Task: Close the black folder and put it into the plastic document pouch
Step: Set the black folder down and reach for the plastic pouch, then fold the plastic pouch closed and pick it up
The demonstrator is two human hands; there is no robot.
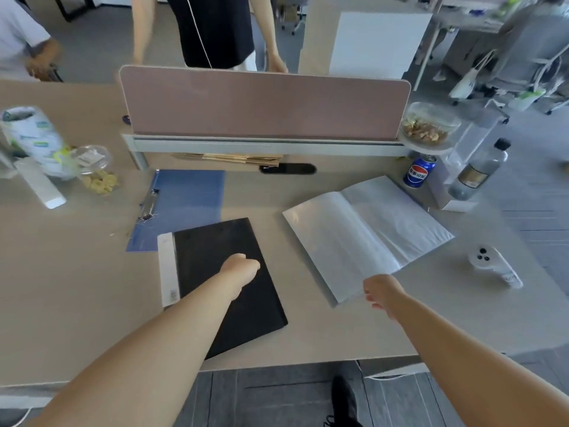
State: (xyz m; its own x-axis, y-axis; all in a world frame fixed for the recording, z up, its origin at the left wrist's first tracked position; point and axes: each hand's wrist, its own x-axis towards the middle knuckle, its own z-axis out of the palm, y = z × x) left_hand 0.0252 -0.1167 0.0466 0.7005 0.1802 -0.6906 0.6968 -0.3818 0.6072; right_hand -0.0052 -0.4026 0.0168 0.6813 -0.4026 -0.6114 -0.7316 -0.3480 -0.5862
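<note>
both bare arms reach forward. the left hand (241, 268) is curled into a loose fist, knuckles down. the right hand (381, 292) is curled too, fingers hidden.

Black folder (228, 272) is seen closed, lying flat on the desk, turned at an angle, with a white spine strip along its left edge. Plastic document pouch (363, 235), translucent whitish, is laid flat just right of it, apart, its upper layer folded open.

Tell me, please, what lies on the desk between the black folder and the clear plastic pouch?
Nothing: the head view shows only bare desk between the black folder and the plastic document pouch.
</note>
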